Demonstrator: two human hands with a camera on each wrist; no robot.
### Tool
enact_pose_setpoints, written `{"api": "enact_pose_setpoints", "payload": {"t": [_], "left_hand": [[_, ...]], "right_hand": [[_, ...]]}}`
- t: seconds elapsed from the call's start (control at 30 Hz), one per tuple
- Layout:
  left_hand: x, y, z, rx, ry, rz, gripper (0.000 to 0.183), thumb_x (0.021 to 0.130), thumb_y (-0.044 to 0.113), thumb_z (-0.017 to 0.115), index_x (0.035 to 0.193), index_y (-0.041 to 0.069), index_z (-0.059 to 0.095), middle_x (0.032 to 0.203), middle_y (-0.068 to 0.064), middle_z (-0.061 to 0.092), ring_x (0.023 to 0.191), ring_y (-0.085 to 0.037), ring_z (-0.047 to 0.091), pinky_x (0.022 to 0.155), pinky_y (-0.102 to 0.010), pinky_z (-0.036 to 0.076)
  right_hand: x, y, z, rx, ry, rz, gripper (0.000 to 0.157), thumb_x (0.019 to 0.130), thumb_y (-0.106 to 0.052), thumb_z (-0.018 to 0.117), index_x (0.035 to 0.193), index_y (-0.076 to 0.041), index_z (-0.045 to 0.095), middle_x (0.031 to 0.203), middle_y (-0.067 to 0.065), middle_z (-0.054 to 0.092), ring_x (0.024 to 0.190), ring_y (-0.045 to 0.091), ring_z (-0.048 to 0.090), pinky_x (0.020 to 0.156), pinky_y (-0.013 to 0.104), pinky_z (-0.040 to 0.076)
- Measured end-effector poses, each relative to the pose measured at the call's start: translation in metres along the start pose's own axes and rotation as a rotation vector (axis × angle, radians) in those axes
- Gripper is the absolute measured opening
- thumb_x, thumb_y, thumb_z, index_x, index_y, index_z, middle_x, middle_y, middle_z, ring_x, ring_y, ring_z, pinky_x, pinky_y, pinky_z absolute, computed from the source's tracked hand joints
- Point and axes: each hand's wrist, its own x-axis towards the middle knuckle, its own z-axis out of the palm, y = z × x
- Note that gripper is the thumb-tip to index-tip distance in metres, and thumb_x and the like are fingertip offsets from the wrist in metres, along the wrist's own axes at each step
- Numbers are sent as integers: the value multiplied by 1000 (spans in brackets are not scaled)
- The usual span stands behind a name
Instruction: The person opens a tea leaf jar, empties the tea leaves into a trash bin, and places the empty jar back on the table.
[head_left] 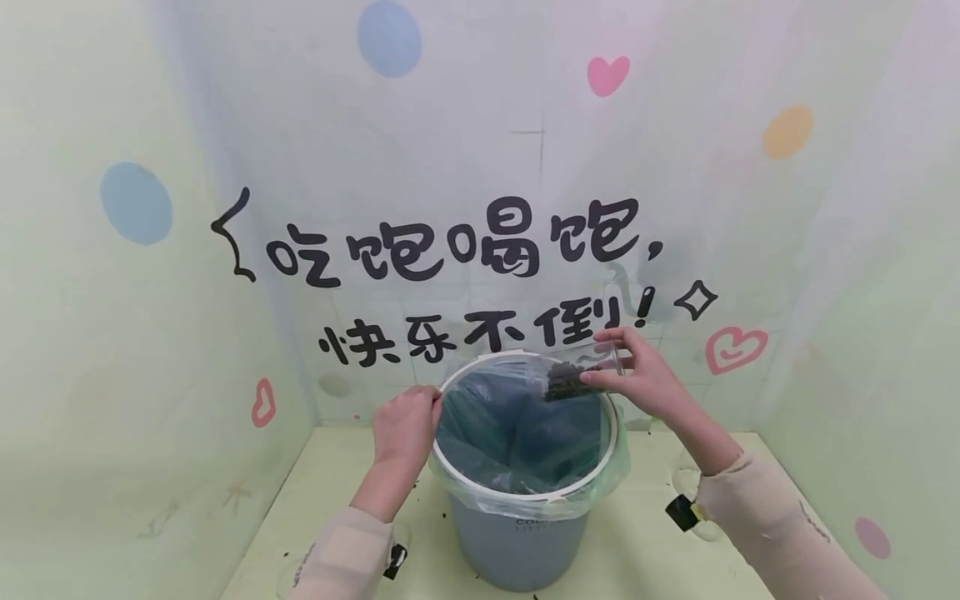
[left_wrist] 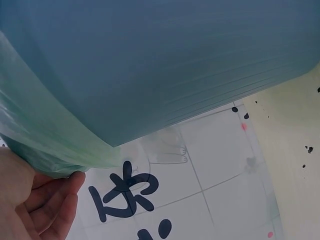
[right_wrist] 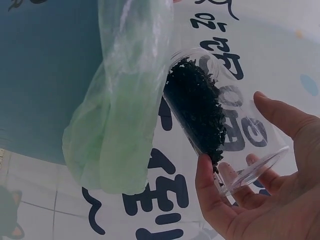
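Note:
A grey-blue trash bin [head_left: 517,542] stands on the floor of the pale booth, with a thin green plastic bag [head_left: 611,483] folded over its white rim [head_left: 617,433]. My left hand [head_left: 405,425] grips the rim and bag at the left side; in the left wrist view, curled fingers [left_wrist: 65,197] touch the bag's edge. Above the bin's far right rim, my right hand [head_left: 648,383] holds a clear glass cup [right_wrist: 240,107] near its base. The cup is tilted, mouth toward the bin. Dark dried flakes, like tea leaves [right_wrist: 197,107], lie along its lower side.
Pale walls with black lettering [head_left: 495,237] and coloured spots surround the bin on three sides. Small dark bits [left_wrist: 310,149] are scattered on the light surface [head_left: 360,475] around it. Black straps or clips [head_left: 681,513] show near both sleeves.

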Motion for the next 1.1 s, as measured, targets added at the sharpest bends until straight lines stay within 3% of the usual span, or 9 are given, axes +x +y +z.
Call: {"api": "enact_pose_setpoints", "payload": {"t": [0.27, 1.1], "left_hand": [[0, 1, 0, 4, 12, 8, 10, 91, 22, 73, 92, 13, 76, 80, 0, 74, 61, -20, 67, 46, -28, 46], [-1, 1, -1, -5, -5, -3, 10, 92, 22, 71, 93, 13, 76, 82, -1, 74, 63, -19, 67, 47, -28, 47]], "right_hand": [[-1, 2, 0, -14, 2, 3, 62, 89, -22, 74, 139, -2, 44, 139, 22, 50, 115, 42, 60, 91, 50, 56], [-3, 1, -3, -23, 4, -10, 62, 88, -22, 76, 138, -3, 45, 133, 24, 54, 110, 38, 62, 86, 43, 57]]}}
